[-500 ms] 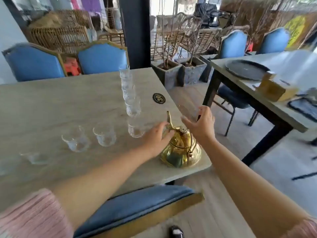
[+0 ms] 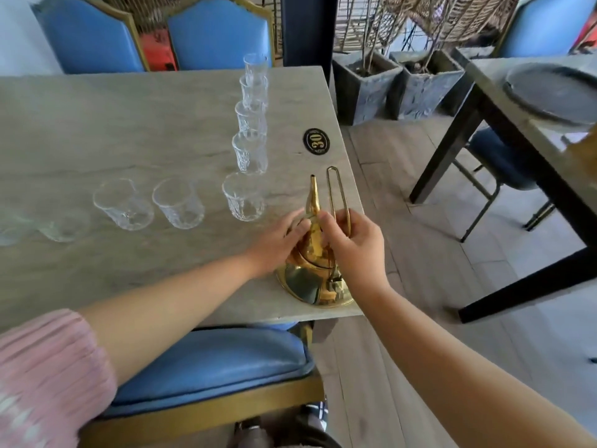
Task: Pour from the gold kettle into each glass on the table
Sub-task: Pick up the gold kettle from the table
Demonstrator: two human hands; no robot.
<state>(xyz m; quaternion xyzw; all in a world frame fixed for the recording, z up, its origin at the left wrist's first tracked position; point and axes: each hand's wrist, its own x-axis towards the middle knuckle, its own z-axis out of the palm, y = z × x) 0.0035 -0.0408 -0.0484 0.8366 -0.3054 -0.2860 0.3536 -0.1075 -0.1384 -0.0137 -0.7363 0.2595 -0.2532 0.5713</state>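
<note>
The gold kettle (image 2: pixel 308 284) stands near the front right corner of the grey table (image 2: pixel 129 124), spout (image 2: pixel 314 195) pointing away from me. Its thin wire handle (image 2: pixel 337 192) is upright. My right hand (image 2: pixel 353 250) pinches the lower part of that handle. My left hand (image 2: pixel 277 242) has its fingers on the kettle's top by the spout base. Several empty clear glasses form an L. One line runs away from me from the nearest glass (image 2: pixel 244 197) to the farthest glass (image 2: pixel 255 64). The other line runs left past a further glass (image 2: pixel 177 202).
A black oval plaque marked 30 (image 2: pixel 316 141) lies by the table's right edge. A blue chair seat (image 2: pixel 210 360) is under the front edge, and two blue chairs (image 2: pixel 219 30) stand behind. To the right are an aisle, stone planters (image 2: pixel 368 85) and a second table with a dark tray (image 2: pixel 555 92).
My right hand has dropped from above the kettle onto its handle, which now stands upright. My left hand stays on the kettle. The view has tilted down and closer.
</note>
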